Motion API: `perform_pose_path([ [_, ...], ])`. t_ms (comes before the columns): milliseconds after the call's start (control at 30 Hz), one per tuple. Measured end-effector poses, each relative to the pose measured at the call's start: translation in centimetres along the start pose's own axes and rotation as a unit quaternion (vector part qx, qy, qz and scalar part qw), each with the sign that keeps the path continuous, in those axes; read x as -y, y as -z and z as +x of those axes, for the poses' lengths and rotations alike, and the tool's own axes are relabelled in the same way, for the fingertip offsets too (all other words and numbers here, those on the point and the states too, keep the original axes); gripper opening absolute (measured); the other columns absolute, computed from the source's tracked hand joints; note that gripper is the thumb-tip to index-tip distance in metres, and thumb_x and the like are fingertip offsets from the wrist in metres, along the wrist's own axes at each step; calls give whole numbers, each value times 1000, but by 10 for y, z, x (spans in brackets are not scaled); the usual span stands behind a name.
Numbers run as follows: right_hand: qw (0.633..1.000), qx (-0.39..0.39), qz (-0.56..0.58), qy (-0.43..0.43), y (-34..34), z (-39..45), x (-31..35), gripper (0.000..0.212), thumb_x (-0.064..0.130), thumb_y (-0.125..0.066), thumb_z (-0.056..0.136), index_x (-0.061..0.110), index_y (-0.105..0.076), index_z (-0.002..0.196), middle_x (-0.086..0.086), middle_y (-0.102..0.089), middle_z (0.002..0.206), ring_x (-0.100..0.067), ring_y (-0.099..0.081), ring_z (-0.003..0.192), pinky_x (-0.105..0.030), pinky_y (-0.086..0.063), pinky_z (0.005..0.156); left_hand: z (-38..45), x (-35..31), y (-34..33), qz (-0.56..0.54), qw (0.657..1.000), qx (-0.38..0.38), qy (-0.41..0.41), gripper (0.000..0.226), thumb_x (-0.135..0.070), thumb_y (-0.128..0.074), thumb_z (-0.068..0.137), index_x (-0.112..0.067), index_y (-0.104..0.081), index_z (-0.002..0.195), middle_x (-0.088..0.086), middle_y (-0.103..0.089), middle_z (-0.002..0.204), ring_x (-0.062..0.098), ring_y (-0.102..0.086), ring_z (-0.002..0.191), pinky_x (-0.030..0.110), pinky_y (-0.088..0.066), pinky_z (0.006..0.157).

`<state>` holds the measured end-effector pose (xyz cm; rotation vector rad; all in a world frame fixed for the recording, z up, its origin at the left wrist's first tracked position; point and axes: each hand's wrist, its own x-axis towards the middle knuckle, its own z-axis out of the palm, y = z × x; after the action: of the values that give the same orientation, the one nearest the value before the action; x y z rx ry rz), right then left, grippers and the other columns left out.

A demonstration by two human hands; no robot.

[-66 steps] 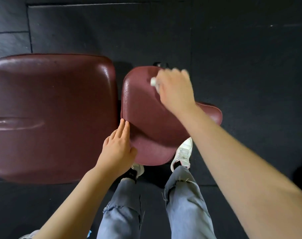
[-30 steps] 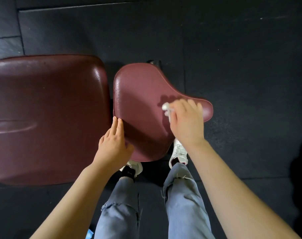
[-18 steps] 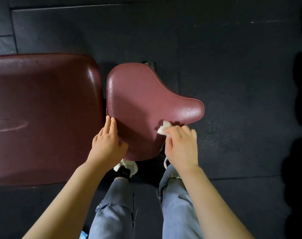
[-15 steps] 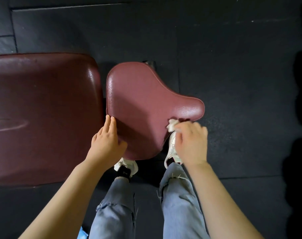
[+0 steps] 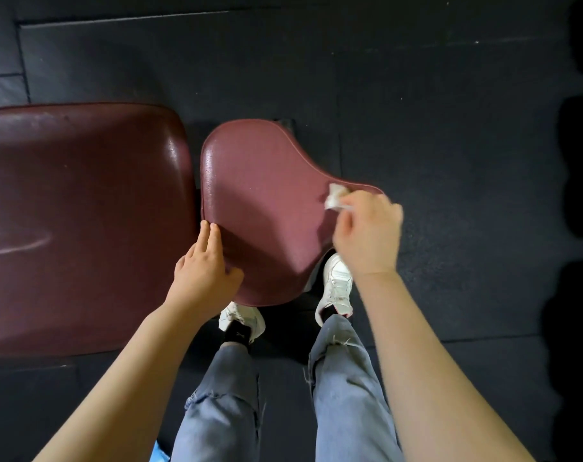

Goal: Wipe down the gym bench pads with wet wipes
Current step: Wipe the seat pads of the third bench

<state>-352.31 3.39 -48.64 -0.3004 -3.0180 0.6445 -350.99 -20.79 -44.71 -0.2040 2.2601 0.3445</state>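
- Right hand (image 5: 366, 235) has swung from the seat pad's near right edge out onto its narrow right-hand tip since half a second ago; wet wipe (image 5: 334, 196) moves with it, left hand unchanged.
- Right hand is blurred, fingers curled round the crumpled wipe, wipe pressed on the seat pad (image 5: 266, 208) near the tip.
- Left hand (image 5: 205, 271) lies flat, fingers straight, on the pad's near left corner, beside the gap to the larger back pad (image 5: 83, 211). Looks like bracing.
- Hands are well apart, one at each end of the seat pad.
- Key relation: seat pad's long axis runs left-right across the view, wide end left, narrow end right. Unwiped-looking area lies left of and beyond the wipe.
- Right hand is the one holding the wipe, so the return stroke is likely its job.
- Back pad lies further left, nearer the left hand; reaching it probably needs a step over.
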Motion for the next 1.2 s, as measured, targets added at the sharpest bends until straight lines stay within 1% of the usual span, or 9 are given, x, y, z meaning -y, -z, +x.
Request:
perform_pose_path([
  [67, 992, -39, -23, -114, 8, -1, -25, 15, 2, -57, 75, 15, -61, 83, -2, -57, 69, -30, -54, 70, -31, -20, 69, 0, 2, 0, 2, 1000, 1, -5, 85, -22, -55, 89, -12, -6, 157, 7, 2, 167, 30, -19, 149, 44, -22, 115],
  [167, 970, -54, 17, -237, 8, -13, -36, 10, 1, -57, 83, 10, -59, 87, 3, -46, 73, -28, -50, 70, -33, -29, 75, -1, 2, -2, -3, 1000, -3, -4, 85, -22, -56, 88, -12, -8, 157, 8, 1, 167, 31, -21, 148, 44, -23, 115],
  [433, 974, 38, 102, -201, -10, -53, 7, 11, 2, -57, 87, 12, -57, 90, -4, -52, 78, -24, -44, 73, -27, -29, 71, -2, 7, -4, -45, 999, -14, -10, 86, -22, -57, 88, -14, -9, 158, 4, -1, 167, 29, -20, 149, 43, -23, 115],
  [600, 981, 104, 109, -126, -6, -76, 31, 13, -2, -66, 83, 9, -61, 88, -5, -64, 81, -11, -40, 75, -43, -49, 75, -5, 13, 4, -92, 996, -3, -15, 80, -20, -56, 90, -20, -14, 159, -6, -3, 167, 30, -30, 145, 43, -30, 115],
  [700, 978, 137, 138, -76, 2, -58, 36, 12, 8, -62, 86, 18, -60, 93, 5, -67, 93, -6, -43, 82, -39, -47, 86, -6, 17, 9, -129, 991, -16, -21, 74, -18, -56, 91, -20, -23, 157, -8, -11, 166, 27, -33, 144, 44, -29, 116],
  [800, 979, 135, 151, -20, 7, -16, 51, 7, 16, -59, 89, 20, -60, 95, 9, -63, 90, -13, -50, 83, -38, -48, 77, -5, 22, 10, -149, 987, -45, -30, 69, -16, -58, 90, -16, -32, 154, -2, -23, 163, 24, -30, 146, 44, -28, 118],
  [1033, 987, 148, 57, 17, -41, 93, 120, 12, 22, -52, 93, 15, -57, 101, -8, -67, 88, -33, -60, 83, -35, -38, 68, -6, 43, 7, -162, 981, -97, -34, 63, -16, -61, 90, -11, -40, 149, 7, -39, 155, 27, -35, 143, 42, -29, 117],
  [1100, 979, 175, -16, 104, -63, 97, 151, 15, 18, -49, 93, 14, -56, 105, -11, -69, 96, -35, -62, 90, -38, -39, 72, -7, 47, 7, -165, 981, -96, -30, 64, -13, -61, 89, -11, -39, 150, 5, -39, 156, 26, -34, 144, 41, -28, 117],
  [1200, 919, 253, -78, 293, -80, 86, 179, 19, 8, -45, 90, 12, -55, 105, -11, -69, 99, -35, -63, 94, -39, -39, 77, -8, 50, 8, -153, 983, -90, -47, 65, -12, -60, 89, -13, -40, 150, 2, -38, 156, 24, -33, 144, 42, -28, 117],
])
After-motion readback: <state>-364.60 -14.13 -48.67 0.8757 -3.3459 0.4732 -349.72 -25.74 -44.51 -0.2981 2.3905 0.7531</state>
